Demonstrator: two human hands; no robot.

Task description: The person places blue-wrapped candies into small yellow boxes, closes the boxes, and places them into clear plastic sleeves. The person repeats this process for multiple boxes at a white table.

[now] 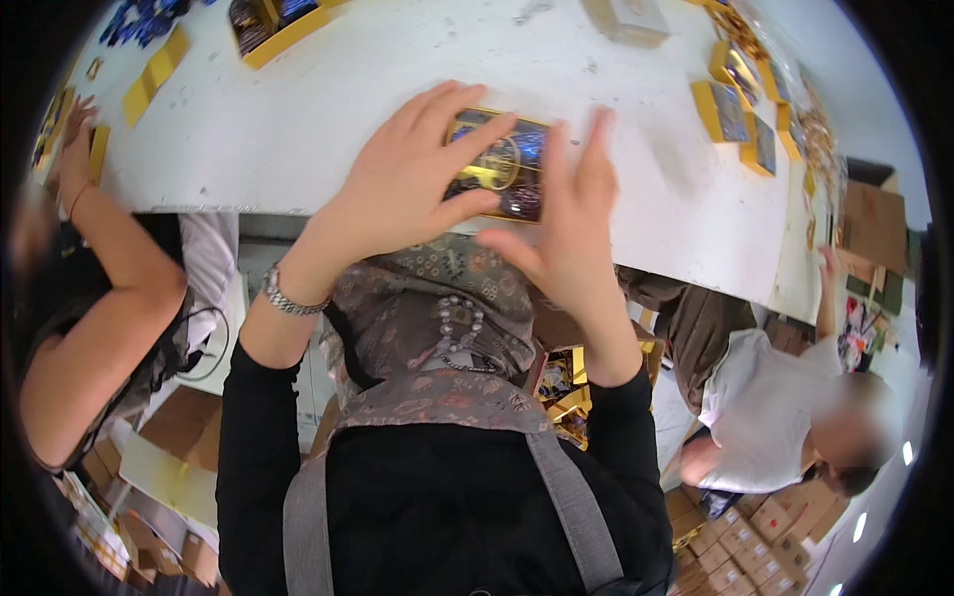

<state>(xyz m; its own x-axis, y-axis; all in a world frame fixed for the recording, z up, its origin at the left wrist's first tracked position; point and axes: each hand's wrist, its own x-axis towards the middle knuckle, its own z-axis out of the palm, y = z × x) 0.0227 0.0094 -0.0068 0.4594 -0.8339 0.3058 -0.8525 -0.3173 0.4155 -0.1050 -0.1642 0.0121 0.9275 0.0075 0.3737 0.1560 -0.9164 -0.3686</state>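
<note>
A flat gold-edged box (498, 164) with dark and blue shiny contents under a clear top lies before me near the table's front edge. A gold band and an emblem with writing show on its face. My left hand (406, 167) is over the box's left side, its index finger and thumb reaching across the face and its fingers spread. At the right edge, my right hand (577, 205) is blurred, with its fingers apart and its thumb towards me. I cannot tell whether it touches the box.
The white table (298, 141) curves around me. Several small gold boxes (721, 112) stand at the right. An open gold box (279, 33), a yellow card strip (155, 77) and blue wrapped pieces (145, 21) lie far left. Co-workers sit either side. A carton (563, 380) of gold packages is below.
</note>
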